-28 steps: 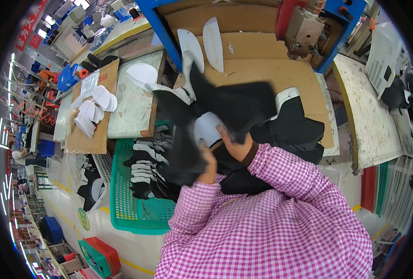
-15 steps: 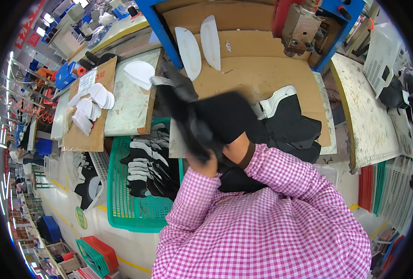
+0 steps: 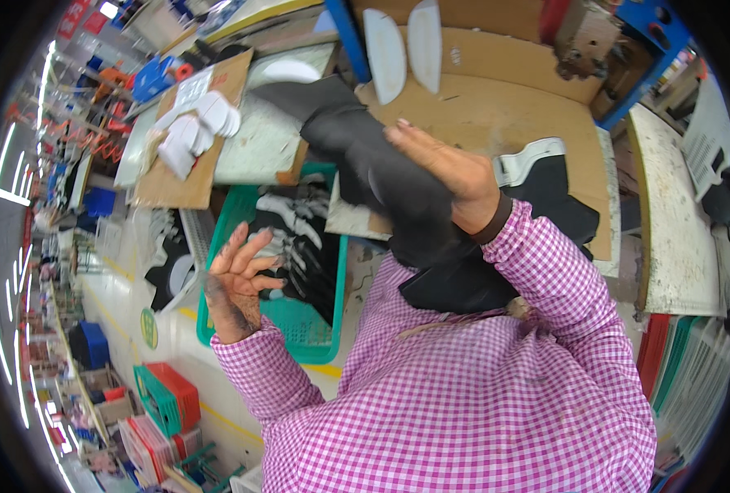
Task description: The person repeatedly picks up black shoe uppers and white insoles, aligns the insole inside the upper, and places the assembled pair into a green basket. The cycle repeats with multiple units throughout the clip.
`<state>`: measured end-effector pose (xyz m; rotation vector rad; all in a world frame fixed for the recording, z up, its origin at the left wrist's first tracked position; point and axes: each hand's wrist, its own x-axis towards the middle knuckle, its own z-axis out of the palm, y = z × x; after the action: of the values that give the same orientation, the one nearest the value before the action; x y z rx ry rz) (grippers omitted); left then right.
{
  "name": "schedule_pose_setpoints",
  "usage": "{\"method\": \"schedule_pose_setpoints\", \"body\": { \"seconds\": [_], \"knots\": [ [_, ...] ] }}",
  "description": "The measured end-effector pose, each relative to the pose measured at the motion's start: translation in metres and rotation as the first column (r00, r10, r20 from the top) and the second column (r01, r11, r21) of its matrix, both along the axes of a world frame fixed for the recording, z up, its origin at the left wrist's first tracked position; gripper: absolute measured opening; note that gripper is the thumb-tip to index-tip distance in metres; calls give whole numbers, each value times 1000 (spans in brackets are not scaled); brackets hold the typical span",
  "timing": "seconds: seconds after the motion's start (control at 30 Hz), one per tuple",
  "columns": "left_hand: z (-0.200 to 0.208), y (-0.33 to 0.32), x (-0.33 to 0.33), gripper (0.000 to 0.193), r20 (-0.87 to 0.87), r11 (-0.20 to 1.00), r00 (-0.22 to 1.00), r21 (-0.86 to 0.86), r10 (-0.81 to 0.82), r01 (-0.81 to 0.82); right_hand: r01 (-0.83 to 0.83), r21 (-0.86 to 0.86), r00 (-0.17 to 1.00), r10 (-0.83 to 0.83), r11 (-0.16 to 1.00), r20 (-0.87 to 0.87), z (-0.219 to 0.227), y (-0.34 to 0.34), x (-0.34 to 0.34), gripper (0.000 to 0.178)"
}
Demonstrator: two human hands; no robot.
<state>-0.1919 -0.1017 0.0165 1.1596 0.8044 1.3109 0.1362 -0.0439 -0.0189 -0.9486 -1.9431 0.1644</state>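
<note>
My left hand point(image 3: 237, 283) is raised with fingers spread and holds nothing. It is above the left side of a green plastic basket point(image 3: 329, 329) containing several black-and-white fabric pieces point(image 3: 299, 255). My right hand point(image 3: 455, 172) has its fingers stretched out straight along the side of a black fabric piece point(image 3: 381, 168); its thumb is hidden. This piece, smeared by motion, slants from the white worktop toward my lap. More black material point(image 3: 455, 283) lies at my lap. Right of my right hand, a black piece with a white edge point(image 3: 545, 181) lies on the cardboard-covered table.
Two white half-oval pieces point(image 3: 385, 57) stand against the cardboard at the back. Beside them rise the press's blue frame point(image 3: 348, 41) and metal head point(image 3: 587, 45). White cut pieces point(image 3: 192, 131) lie on cardboard at left. Another worktop point(image 3: 681, 222) is at right.
My left hand has let go of the black fabric piece and moved left over the basket. My right hand has risen slightly and its fingers are straightened. The whole view has shifted.
</note>
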Motion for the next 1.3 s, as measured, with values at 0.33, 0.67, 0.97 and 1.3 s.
{"method": "schedule_pose_setpoints", "body": {
  "seconds": [0.33, 0.67, 0.97, 1.3],
  "knots": [
    [-15, -60, -71, 8, -510, 753, 592, 190, 624, -630, -274, 24, 862, 234, 961, 449, 15, -29, -90, 90],
    [-225, -26, -96, 56, -974, 796, -228, 144, 8, -588, 35, -86, 863, 14, 996, 505, -8, -14, 32, 54],
    [-281, -4, -151, 48, -826, 725, 422, -543, -372, -424, 440, -329, 670, -62, 836, 739, -48, 17, 145, 62],
    [-132, 26, -38, 35, -755, 980, 651, -63, 76, -188, 178, -41, 889, -143, 983, 436, 30, -55, 123, 40]
  ]
}}
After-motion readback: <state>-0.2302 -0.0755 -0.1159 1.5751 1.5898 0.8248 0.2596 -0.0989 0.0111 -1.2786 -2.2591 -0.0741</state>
